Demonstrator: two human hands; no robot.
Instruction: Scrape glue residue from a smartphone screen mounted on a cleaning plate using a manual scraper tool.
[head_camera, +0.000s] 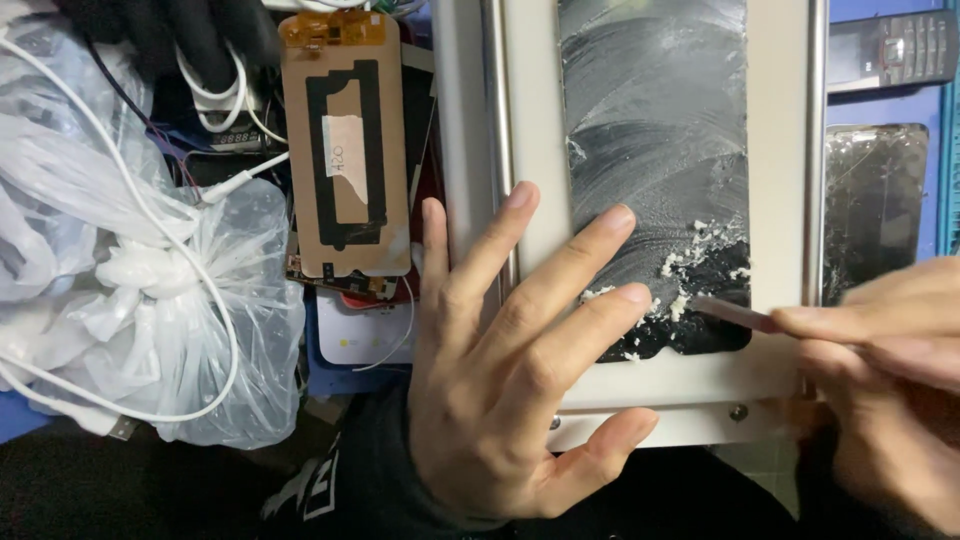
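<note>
Phone repair workshop, seen from above the counter.
A glass phone screen (655, 170) smeared with whitish glue residue lies in a pale metal frame (780, 200); beside it lie a bare display panel (345, 150) with copper-coloured backing and an orange flex strip, a cracked screen (875, 210), an old keypad phone (895, 48), white cables (215, 190) and knotted plastic bags (150, 300) on a cluttered blue counter (20, 415).

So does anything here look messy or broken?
Yes. The dark glass panel in the white frame is smeared grey, with white crumbs piled where the right hand holds a thin stick. The left hand lies flat on it.
</note>
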